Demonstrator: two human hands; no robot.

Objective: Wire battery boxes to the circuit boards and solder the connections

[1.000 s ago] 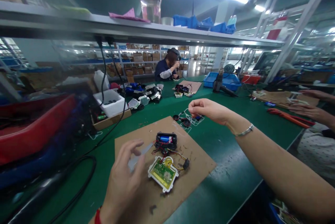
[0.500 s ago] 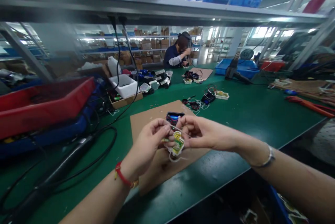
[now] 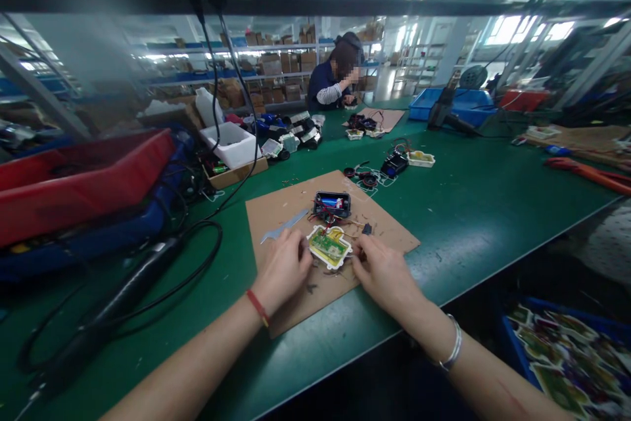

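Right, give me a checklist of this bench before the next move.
1. Green circuit board in its white housing, lying flat on the cardboard sheet: ok.
2. Left hand and right hand on either side of the housing: ok.
3. Wires running between the board and the black battery box: ok.
4. Grey pry strip lying apart from the hands: ok.
5. Solder joints on the board: cannot tell, too small.
6. Sheet free of scraps: not ok.

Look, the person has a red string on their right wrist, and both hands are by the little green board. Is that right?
No: the red string is on the left wrist, not the right, as the head view shows. The left hand and right hand are by the little green board.
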